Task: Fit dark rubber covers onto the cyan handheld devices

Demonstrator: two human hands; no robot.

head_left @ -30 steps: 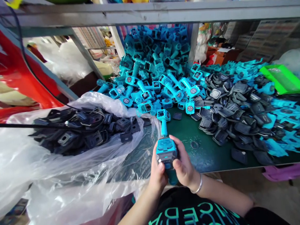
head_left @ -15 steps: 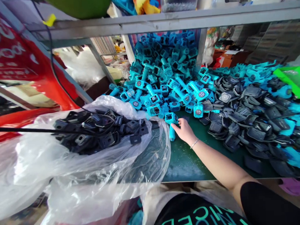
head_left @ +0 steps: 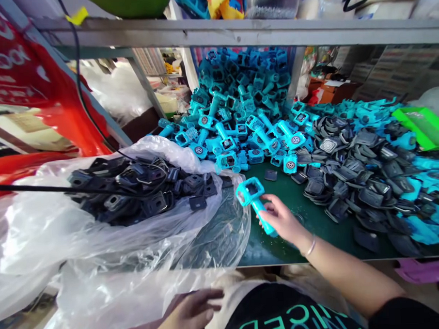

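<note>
Turquoise plastic filled the right hand (head_left: 283, 221): a single housing (head_left: 257, 207), a square frame on a round handle. Half a second earlier that hand had only reached it where it lay at the near edge of the heap of housings (head_left: 238, 100); now the piece had come nearer the person, and its handle slanted back toward the wrist. Thumb and fingers were clamped on the handle, while the frame stuck out free, above the edge of the clear plastic bag (head_left: 135, 245). It appeared to be raised from the green tabletop (head_left: 252, 250).

The left hand (head_left: 197, 308), out of sight half a second before, had come into view low down, in front of the body. Its fingers were loosely stretched and a little apart, with nothing visible between them. The work thus seemed to stand at a fresh piece, picked up but held by one hand alone. Dark parts (head_left: 140, 187) lay on the bag to the left, dark plates (head_left: 345, 166) were piled to the right, and one small plate (head_left: 271, 175) lay just beyond the housing.
</note>
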